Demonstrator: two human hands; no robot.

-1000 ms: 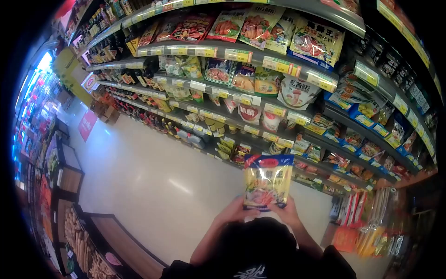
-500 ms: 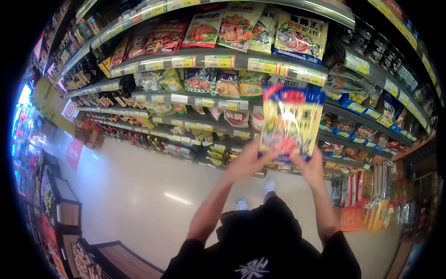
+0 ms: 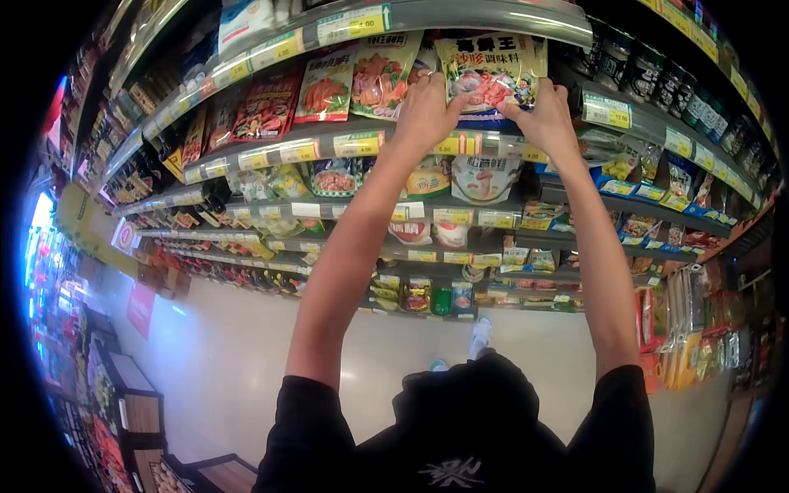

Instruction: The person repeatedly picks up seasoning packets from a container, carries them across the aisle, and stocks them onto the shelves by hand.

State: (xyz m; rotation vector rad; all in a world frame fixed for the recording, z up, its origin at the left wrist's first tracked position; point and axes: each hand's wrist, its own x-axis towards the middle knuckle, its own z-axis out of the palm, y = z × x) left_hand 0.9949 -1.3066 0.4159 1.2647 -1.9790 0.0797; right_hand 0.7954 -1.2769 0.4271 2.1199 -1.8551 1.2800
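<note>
And now, from the person's head, close shelves [image 3: 477,20] and the floor [image 3: 238,353] are being viewed, forward and steeply downward.

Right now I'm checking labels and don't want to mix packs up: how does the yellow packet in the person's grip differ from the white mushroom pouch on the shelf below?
Colour: the yellow packet has blue along its foot; the mushroom pouch is mostly white. Picture: the yellow packet shows reddish food, the mushroom pouch a mushroom. State: the left grip and right grip hold the yellow packet; the mushroom pouch is untouched. Both carry Chinese lettering.
</note>
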